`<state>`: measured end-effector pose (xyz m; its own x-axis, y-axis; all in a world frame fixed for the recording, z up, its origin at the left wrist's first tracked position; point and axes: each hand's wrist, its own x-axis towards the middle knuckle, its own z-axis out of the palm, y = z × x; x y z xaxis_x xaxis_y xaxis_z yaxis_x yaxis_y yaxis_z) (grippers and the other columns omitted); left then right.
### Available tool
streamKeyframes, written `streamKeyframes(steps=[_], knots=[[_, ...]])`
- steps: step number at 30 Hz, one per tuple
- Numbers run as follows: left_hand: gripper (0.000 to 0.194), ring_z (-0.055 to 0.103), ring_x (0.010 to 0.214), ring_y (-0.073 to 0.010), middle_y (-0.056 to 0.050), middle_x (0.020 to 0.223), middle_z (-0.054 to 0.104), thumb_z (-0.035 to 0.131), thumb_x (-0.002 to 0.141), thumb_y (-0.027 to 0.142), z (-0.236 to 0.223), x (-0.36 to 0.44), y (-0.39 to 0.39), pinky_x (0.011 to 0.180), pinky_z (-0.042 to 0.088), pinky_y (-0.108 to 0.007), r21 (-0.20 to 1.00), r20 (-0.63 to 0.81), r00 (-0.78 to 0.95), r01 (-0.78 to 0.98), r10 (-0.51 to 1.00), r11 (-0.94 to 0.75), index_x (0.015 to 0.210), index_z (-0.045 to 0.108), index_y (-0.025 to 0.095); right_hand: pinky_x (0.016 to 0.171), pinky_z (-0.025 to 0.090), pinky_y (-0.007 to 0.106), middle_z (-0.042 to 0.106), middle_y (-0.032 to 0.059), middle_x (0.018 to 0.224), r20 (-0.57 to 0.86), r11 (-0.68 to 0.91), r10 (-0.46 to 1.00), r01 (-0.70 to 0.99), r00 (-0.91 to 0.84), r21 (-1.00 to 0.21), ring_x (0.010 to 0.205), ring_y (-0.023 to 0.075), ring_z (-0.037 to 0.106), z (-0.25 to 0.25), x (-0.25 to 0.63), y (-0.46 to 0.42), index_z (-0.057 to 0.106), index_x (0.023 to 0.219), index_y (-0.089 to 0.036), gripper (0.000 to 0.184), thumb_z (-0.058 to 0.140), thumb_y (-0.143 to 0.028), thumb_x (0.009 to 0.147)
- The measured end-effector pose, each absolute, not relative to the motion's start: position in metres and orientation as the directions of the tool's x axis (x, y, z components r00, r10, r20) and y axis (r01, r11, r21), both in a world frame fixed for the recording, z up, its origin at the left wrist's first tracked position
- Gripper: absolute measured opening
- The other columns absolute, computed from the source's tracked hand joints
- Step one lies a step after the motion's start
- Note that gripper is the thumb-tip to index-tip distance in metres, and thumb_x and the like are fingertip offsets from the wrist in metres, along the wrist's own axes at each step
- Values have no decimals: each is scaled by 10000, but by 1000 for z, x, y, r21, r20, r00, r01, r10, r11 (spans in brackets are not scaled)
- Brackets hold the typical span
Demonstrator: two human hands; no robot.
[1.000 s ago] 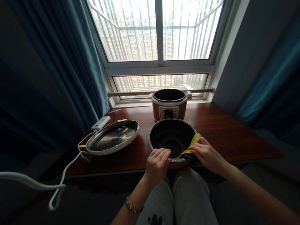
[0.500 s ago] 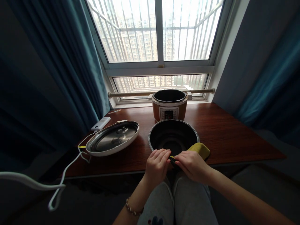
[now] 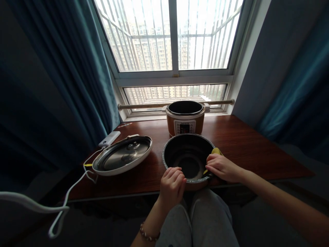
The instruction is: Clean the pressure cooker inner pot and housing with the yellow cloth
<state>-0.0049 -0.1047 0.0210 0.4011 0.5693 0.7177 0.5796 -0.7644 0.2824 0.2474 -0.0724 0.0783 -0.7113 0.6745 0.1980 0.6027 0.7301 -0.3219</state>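
A round black inner pot (image 3: pixel 185 145) with a speckled pale rim stands at the table's front edge, its opening facing up. My left hand (image 3: pixel 172 187) is closed over the front left of the rim, fingertips curled down. At the front right of the rim, my right hand (image 3: pixel 224 168) is wrapped round a yellow cloth (image 3: pixel 216 151), pressing it against the pot. A dark part of the cloth shows below the fingers. Just behind the pot sits an orange-and-white electric cooker (image 3: pixel 171 126) with side handles, a control panel and a dark open top.
On the left, a white-edged lid (image 3: pixel 122 171) lies with its metal inside up. A white power strip (image 3: pixel 110 139) and white cord (image 3: pixel 67 195) are beyond it. The wooden table (image 3: pixel 246 147) stands against a window between blue curtains (image 3: pixel 84 68).
My right hand has moved right along the rim with the cloth, away from my left hand. My left hand has shifted slightly down, staying at the rim.
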Motion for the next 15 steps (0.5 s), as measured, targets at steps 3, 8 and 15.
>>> streamKeyframes(steps=[3,8,15], knots=[[142,564,908,-208,-56,770,616,412,828,141,20,-5,-105,838,410,-378,290,717,400,574,571,-766,795,545,179,947,348,346,662,33,901,157,707,677,576,-719,-411,1056,191,488,78,266,-49,685,838,-232,351,351,-311,913],[127,552,889,-213,-60,760,600,413,828,180,21,-5,-107,819,400,-385,323,698,403,560,591,-763,766,523,183,1058,173,486,460,-52,1335,51,666,720,670,-692,-328,1284,295,234,75,288,-1,722,747,-274,334,423,-353,873],[120,547,879,-212,-57,748,587,437,821,245,25,-4,-107,811,388,-384,387,682,398,514,613,-765,739,502,185,993,297,416,398,48,1273,82,563,817,757,-571,-331,1095,259,402,73,275,66,722,888,-263,188,606,-281,741]])
